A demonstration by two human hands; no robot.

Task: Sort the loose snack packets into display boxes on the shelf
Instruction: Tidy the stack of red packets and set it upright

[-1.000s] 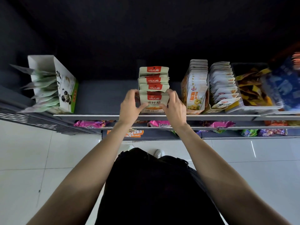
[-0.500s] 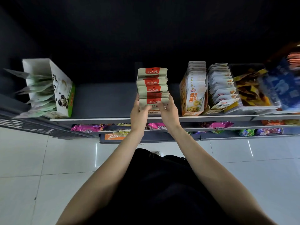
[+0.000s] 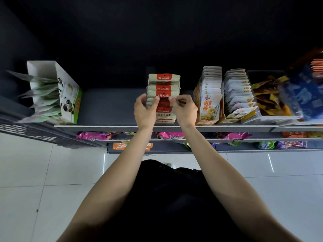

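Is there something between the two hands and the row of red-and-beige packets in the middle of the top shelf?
Nothing visible. The left hand and the right hand are already at the red-and-beige packets, fingertips pinching a packet in the row from each side. The shelf beside the row is bare.

The packets (image 3: 164, 88) in the middle of the shelf (image 3: 108, 105) are beige with a red band carrying white script, and the shelf itself is dark grey with a pale front edge. At the shelf's left end the box (image 3: 67, 95) is white with a black-and-white panda and a green side, holding pale green packets; toward the right end stand an orange-and-white box (image 3: 208, 102) with yellow lettering, a row of white packets (image 3: 238, 95), a clear bin (image 3: 267, 100) of yellow-brown packets and a blue box (image 3: 304, 96) with pale animal prints. Pink packets (image 3: 94, 135) lie on the lower shelf, with green and purple ones below them, over white floor (image 3: 26, 168) tiles.
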